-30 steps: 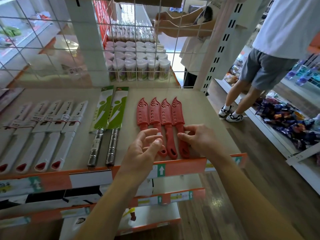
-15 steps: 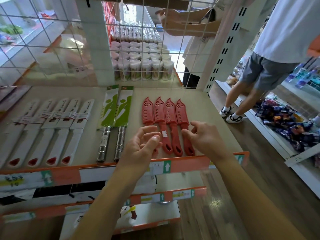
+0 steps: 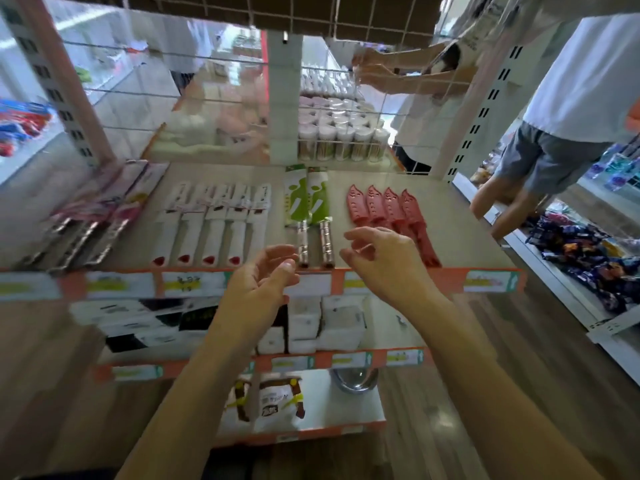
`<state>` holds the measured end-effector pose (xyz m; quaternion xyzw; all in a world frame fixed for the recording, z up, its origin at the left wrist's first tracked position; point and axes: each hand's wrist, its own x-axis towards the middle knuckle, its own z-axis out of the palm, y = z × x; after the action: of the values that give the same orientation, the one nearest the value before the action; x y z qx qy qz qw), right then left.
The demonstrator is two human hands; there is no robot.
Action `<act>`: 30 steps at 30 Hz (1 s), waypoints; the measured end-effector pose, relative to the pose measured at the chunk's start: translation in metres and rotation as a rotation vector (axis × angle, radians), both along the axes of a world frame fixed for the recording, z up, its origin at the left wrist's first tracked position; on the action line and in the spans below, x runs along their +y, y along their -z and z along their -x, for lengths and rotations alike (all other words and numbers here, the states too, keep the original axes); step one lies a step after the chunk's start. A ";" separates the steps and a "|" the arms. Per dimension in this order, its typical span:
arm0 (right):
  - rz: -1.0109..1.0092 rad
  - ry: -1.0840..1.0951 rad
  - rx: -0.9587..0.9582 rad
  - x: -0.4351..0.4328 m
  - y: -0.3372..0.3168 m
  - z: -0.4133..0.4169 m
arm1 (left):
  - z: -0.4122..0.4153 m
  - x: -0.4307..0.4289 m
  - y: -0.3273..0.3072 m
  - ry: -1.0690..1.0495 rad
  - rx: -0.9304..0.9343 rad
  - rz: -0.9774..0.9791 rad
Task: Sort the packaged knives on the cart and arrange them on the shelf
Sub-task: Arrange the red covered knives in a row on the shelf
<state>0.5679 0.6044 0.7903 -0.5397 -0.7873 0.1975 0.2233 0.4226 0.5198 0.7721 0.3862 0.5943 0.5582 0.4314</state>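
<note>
Empty, both grips: the left hand point(image 3: 258, 282) and the right hand point(image 3: 384, 261) hover side by side, apart from each other, over the near edge of the shelf point(image 3: 467, 244). Their fingers are loosely curled, thumbs and fingertips parted, holding nothing.

The packaged knives lie in rows on the shelf, handles toward the near edge. At the right end are four red sheathed knives point(image 3: 384, 209), side by side and touching — the right hand hides most of their handles. Left of them, seen between the two hands, lie two knives in green card sleeves point(image 3: 306, 202) with bare metal handles. Further left is a row of white-sheathed knives point(image 3: 214, 230), then pink-packaged knives point(image 3: 104, 213) at the left end, blurred.

An orange price rail point(image 3: 446, 280) runs along the shelf's near edge. A person in grey shorts point(image 3: 554, 157) stands at the right.
</note>
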 end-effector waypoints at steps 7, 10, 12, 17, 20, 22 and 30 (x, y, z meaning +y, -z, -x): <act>0.040 0.010 -0.017 -0.130 0.024 0.062 | 0.068 -0.109 0.015 0.035 0.031 0.030; 0.086 -0.007 -0.045 -0.182 0.034 0.087 | 0.095 -0.158 0.022 0.072 0.036 0.074; 0.116 -0.030 -0.077 -0.210 0.038 0.101 | 0.110 -0.188 0.026 0.064 0.040 0.107; 0.140 -0.051 -0.058 -0.260 0.043 0.129 | 0.139 -0.245 0.037 0.030 0.188 0.135; 0.139 -0.073 -0.090 -0.284 0.050 0.138 | 0.146 -0.274 0.045 -0.020 0.365 0.136; 0.106 -0.099 -0.130 -0.301 0.059 0.140 | 0.146 -0.292 0.052 -0.067 0.449 0.138; 0.087 -0.173 -0.162 -0.360 0.102 0.145 | 0.146 -0.358 0.091 -0.124 0.702 0.127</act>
<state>0.4231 0.2440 0.6878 -0.4931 -0.8371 0.2058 0.1171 0.2763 0.1618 0.6807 0.4900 0.7620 0.3786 0.1895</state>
